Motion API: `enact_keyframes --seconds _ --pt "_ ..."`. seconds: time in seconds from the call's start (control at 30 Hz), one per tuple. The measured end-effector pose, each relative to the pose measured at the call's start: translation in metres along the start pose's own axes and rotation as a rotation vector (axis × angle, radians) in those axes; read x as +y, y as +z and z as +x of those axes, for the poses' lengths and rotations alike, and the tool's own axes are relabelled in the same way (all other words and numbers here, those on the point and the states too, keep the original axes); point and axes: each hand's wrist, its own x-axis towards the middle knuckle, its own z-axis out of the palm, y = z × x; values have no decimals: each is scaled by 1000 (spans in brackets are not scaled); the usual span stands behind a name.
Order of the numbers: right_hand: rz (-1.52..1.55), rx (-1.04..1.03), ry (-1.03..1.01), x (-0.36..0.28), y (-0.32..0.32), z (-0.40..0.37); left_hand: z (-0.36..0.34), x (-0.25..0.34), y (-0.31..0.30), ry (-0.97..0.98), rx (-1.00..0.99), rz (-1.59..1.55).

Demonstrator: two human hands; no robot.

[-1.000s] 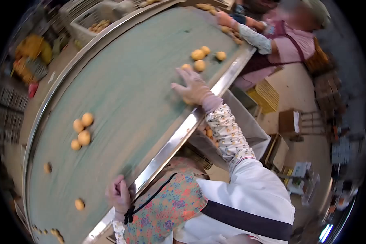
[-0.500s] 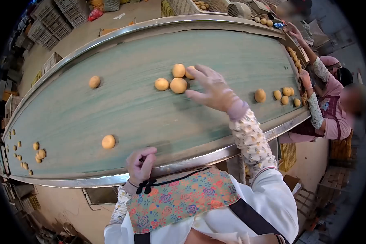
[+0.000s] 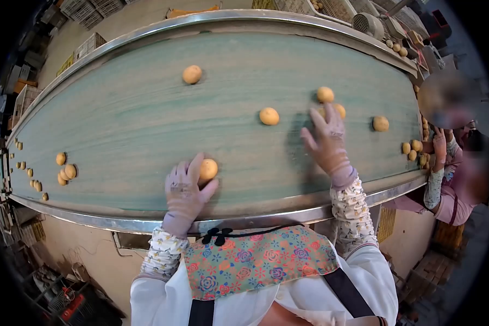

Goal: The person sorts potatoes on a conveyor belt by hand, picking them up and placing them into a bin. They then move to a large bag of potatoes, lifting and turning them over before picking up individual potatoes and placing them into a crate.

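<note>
Hands, gloved, over the long green conveyor belt (image 3: 146,119): left hand (image 3: 186,190) curled round an orange fruit (image 3: 207,169) near the front rim, right hand (image 3: 327,142) open, fingertips at a second fruit (image 3: 338,110) mid-belt; apparently sorting, pick under way, lifting calls for a fuller grip.

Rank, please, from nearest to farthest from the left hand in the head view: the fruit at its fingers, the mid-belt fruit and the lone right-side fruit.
1. The fruit at the fingers, touching the left hand, near edge.
2. The mid-belt fruit, up and right.
3. The lone right-side fruit, far right.
</note>
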Motion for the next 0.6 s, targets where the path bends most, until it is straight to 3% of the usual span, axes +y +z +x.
enact_keyframes --seconds 0.1,0.17,0.23,0.27,0.37,0.4,0.47,0.53,0.6 --pt "233 -244 -319 -55 -28 -4 9 -13 10 -114 -118 -243" --pt "114 -255 -160 -48 -11 -18 11 -21 5 -221 -198 -520" --pt "-20 -200 -22 -52 1 -21 14 -27 -18 -494 -444 -1135" --pt "185 -188 43 -64 4 -25 11 -30 -29 -642 -571 -1441" --pt "470 -196 -280 -133 -8 -17 10 -40 -39 -564 -672 -1760" --pt "453 -264 -353 -152 -9 -11 9 -42 -42 -549 -660 -1772" --pt "398 -252 -303 -167 4 -11 3 -44 -46 -506 -662 -1807" --pt "316 -239 -235 -169 15 -12 -8 -56 -54 -506 -543 -1629" --pt "438 -288 -286 -183 12 -14 -17 -69 -61 -486 -382 -1416"
